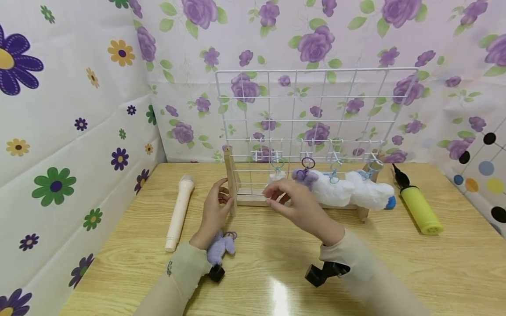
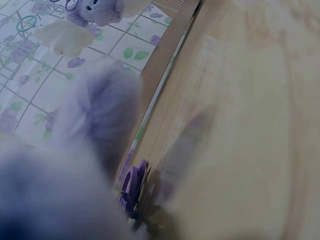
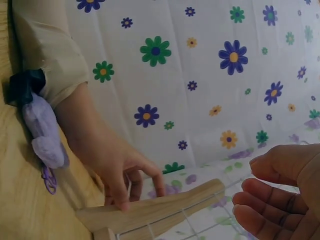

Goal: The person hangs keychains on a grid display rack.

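My left hand [image 1: 217, 202] is at the left wooden post [image 1: 230, 175] of a white wire grid rack [image 1: 292, 120]. In the right wrist view its thumb overlaps the wood and its other fingers pass behind the edge. My right hand [image 1: 298, 206] hovers before the rack with loosely bent fingers and nothing between them. Plush keychains hang on the rack's hooks: a small white one [image 1: 277, 176], a purple one [image 1: 305, 176] and larger white ones [image 1: 336, 188]. Another purple plush keychain [image 1: 219, 248] lies beside my left wrist; it looms blurred in the left wrist view, its purple ring [image 2: 131, 186] sharper.
A pale microphone [image 1: 180, 213] lies left of the rack. To the right lies a yellow hand pump [image 1: 420, 208] with a black nozzle. Flowered cloth [image 1: 189, 57] hangs behind and at both sides of the wooden table [image 1: 261, 263]. Bare hooks [image 1: 257, 153] hang on the grid's left part.
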Demonstrator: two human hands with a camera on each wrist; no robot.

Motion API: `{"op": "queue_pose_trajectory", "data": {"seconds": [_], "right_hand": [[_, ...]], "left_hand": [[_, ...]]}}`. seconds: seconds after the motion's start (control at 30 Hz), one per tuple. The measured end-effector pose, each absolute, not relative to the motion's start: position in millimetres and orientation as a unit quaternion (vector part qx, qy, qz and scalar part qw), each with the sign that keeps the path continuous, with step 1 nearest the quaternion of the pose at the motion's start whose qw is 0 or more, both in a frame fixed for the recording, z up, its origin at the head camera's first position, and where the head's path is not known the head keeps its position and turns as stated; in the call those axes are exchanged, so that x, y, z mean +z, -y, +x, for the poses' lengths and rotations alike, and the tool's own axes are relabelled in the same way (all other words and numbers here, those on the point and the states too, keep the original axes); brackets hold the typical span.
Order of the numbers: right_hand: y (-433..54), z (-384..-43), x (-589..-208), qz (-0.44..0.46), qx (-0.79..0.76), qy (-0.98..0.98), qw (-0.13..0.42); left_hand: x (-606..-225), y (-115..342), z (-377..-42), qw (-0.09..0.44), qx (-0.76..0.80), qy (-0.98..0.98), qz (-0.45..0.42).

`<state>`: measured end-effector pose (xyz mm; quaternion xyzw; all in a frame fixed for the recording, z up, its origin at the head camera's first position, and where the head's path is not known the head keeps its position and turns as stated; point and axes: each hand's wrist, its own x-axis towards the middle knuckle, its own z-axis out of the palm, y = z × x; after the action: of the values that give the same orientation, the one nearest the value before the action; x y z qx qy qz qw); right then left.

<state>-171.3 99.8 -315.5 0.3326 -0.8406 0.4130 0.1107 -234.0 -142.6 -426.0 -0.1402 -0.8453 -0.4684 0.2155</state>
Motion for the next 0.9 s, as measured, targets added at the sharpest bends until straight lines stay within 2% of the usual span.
{"op": "queue_pose_trajectory", "data": {"seconds": [0.4,0.9], "right_hand": [[-74,-182,-362,0.314,0.446,0.838,0.029],[-46,-195,-397,0.310,0.462,0.829,-0.059]], "left_hand": [[-426,142,-235,0.216,-0.472,0.843,-0.139],[-425,143,-233,0.218,-0.472,0.843,-0.140]]}}
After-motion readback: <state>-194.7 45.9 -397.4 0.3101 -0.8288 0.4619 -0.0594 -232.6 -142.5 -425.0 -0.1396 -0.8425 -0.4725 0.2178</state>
